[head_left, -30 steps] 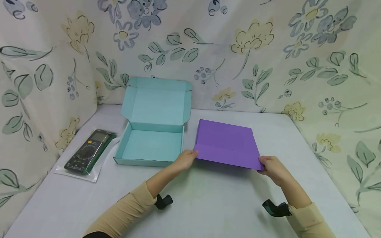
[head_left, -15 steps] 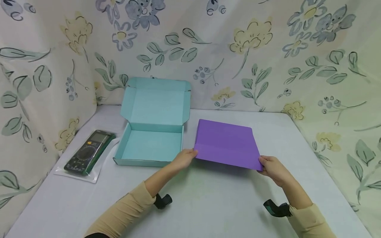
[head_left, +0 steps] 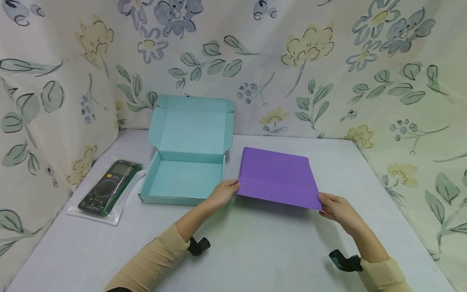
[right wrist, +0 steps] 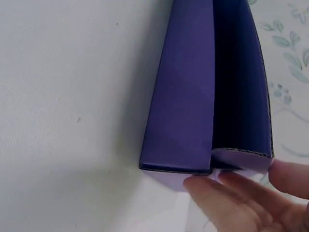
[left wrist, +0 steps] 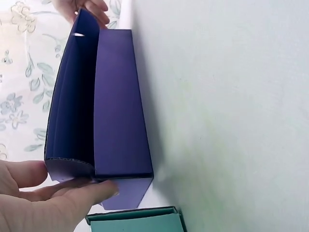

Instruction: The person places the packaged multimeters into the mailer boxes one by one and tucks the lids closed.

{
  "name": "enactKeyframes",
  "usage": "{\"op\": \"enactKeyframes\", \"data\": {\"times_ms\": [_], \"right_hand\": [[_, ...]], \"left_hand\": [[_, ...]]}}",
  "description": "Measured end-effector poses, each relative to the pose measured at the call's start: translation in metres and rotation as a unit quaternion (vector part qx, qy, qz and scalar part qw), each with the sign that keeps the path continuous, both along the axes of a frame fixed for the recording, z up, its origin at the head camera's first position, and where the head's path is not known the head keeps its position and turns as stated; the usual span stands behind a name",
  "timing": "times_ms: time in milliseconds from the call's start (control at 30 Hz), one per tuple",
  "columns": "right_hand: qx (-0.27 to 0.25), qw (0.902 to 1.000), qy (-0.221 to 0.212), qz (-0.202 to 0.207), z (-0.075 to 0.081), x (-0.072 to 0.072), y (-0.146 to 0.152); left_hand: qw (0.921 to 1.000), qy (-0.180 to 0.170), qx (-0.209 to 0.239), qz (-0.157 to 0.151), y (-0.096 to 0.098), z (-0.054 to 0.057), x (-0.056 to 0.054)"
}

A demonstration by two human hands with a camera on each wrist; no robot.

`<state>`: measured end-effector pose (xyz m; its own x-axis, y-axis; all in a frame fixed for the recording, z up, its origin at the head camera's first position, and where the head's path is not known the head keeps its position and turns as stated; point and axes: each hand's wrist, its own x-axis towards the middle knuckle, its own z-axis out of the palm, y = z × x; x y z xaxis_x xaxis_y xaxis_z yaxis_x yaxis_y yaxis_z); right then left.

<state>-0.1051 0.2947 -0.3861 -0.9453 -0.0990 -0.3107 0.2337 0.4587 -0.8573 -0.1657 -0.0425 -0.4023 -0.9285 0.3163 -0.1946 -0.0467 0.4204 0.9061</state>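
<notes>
We see one left hand (head_left: 221, 194), one right hand (head_left: 340, 211), pinching lid corners of one purple box (head_left: 279, 178) on the table (head_left: 262, 251), inside (dark to us) mostly hidden, one bagged meter (head_left: 109, 185), markings blurred, one open teal box (head_left: 189, 157), flowered cloth (head_left: 270, 61)

In the head view I see even, diffuse light, with soft shadows on the white table (head_left: 266, 251) below the purple box (head_left: 279, 178), centre right. My left wrist view pales at right; my right wrist view is dimmer, the box's interior nearly black.
</notes>
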Motion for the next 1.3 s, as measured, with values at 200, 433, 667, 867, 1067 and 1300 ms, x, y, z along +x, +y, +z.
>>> {"op": "enactKeyframes", "data": {"times_ms": [200,433,667,867,1067,1300], "right_hand": [[0.011,0.9996,0.02,-0.015,0.0,-0.002,-0.009],[-0.026,0.9992,0.004,-0.03,0.004,-0.003,-0.011],[-0.084,0.9956,-0.033,-0.025,0.002,-0.005,0.001],[-0.116,0.992,-0.045,-0.02,-0.002,-0.006,0.005],[-0.091,0.995,-0.04,-0.01,0.001,-0.005,0.004],[-0.074,0.9967,-0.033,-0.007,0.001,-0.005,0.007]], "left_hand": [[0.9994,0.016,-0.03,-0.012,0.002,0.002,0.0],[0.9998,-0.008,-0.008,-0.016,0.002,0.003,-0.001],[0.9863,-0.088,0.138,-0.018,0.004,0.002,-0.003],[0.9857,-0.087,0.144,0.008,0.006,0.002,0.0],[0.9911,-0.077,0.106,0.024,0.005,0.005,0.003],[0.9978,-0.058,0.032,-0.01,0.003,0.01,0.005]]}}
